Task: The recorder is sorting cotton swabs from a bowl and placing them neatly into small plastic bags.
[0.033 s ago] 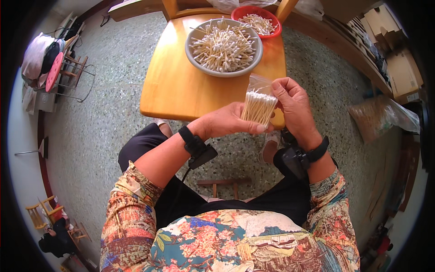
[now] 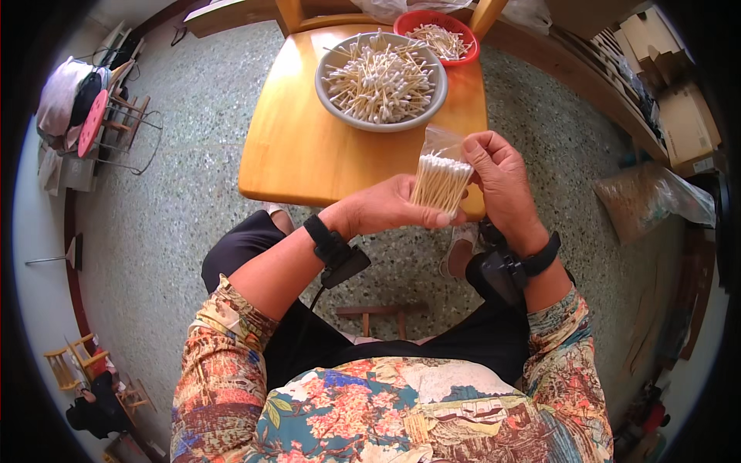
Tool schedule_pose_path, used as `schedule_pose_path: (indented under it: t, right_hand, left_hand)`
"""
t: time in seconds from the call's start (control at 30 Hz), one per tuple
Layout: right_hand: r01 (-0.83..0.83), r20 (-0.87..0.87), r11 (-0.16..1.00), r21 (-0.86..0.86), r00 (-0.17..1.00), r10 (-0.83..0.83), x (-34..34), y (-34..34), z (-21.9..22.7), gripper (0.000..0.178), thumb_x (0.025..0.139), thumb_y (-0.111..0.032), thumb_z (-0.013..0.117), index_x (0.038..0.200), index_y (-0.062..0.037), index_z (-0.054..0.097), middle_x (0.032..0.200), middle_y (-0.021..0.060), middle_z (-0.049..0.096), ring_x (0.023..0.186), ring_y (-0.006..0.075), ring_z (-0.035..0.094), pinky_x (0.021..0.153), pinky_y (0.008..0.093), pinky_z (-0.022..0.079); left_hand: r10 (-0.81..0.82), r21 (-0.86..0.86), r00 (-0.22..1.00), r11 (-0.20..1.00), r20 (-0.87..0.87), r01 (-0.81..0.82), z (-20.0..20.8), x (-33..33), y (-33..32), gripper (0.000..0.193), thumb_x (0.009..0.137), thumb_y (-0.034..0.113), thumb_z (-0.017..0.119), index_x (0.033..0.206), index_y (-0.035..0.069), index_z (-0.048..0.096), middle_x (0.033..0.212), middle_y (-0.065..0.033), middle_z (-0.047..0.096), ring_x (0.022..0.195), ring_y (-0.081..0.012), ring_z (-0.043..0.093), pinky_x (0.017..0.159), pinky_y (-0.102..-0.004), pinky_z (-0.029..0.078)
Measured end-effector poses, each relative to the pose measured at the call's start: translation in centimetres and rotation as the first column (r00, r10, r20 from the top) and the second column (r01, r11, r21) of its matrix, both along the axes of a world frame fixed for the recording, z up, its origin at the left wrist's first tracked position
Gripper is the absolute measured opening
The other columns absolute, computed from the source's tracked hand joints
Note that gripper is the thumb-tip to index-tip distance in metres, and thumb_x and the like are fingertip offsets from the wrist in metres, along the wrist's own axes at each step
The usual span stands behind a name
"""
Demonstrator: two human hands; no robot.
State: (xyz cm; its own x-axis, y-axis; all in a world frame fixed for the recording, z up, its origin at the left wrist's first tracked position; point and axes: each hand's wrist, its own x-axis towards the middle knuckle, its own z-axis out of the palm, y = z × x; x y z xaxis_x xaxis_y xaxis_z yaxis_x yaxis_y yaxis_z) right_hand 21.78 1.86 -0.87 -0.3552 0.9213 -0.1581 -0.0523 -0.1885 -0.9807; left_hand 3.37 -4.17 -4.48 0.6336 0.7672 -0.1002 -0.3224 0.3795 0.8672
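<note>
A small clear plastic bag (image 2: 443, 141) packed with upright cotton swabs (image 2: 440, 184) is held just beyond my knees, near the front edge of a wooden chair seat. My left hand (image 2: 394, 207) grips its lower part, thumb across the bottom front, the other fingers hidden behind. At the bag's upper right edge, my right hand (image 2: 498, 171) is closed in a pinch of thumb and forefinger. The bag's top stands up loose above the white swab tips. Farther off on the seat, a grey bowl (image 2: 330, 104) is heaped with loose cotton swabs.
The wooden chair (image 2: 285, 154) faces me. Behind the bowl sits a red basket (image 2: 403, 25) with more swabs. A large clear bag (image 2: 644, 197) lies on the speckled floor to the right, near cardboard boxes (image 2: 687, 127). A pink round stool seat (image 2: 93, 123) stands at far left.
</note>
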Motion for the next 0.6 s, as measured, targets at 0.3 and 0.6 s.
schedule_pose_path:
  t: [0.3, 0.6]
  right_hand:
    - [-0.227, 0.315, 0.734, 0.639, 0.949, 0.019, -0.3, -0.9, 0.7, 0.007, 0.089, -0.005, 0.065, 0.091, -0.0022, 0.059, 0.083, 0.0041, 0.060, 0.074, 0.0136, 0.058, 0.068, 0.0268, 0.047]
    - [-0.185, 0.247, 0.811, 0.554, 0.968, 0.052, 0.4, -1.2, -0.1, 0.005, 0.090, -0.004, 0.064, 0.092, -0.0023, 0.059, 0.084, 0.0037, 0.060, 0.077, 0.0131, 0.058, 0.071, 0.0269, 0.048]
  left_hand:
    - [0.362, 0.366, 0.914, 0.888, -0.182, -0.279, -0.3, -0.7, 0.7, 0.046, 0.087, 0.012, 0.072, 0.127, -0.001, 0.054, 0.113, -0.0015, 0.062, 0.102, -0.0061, 0.055, 0.088, -0.0232, 0.046]
    - [0.317, 0.340, 0.923, 0.911, -0.217, -0.233, -0.2, 0.0, 0.2, 0.032, 0.090, 0.013, 0.068, 0.120, 0.004, 0.060, 0.101, 0.0042, 0.063, 0.092, -0.0038, 0.055, 0.081, -0.0221, 0.047]
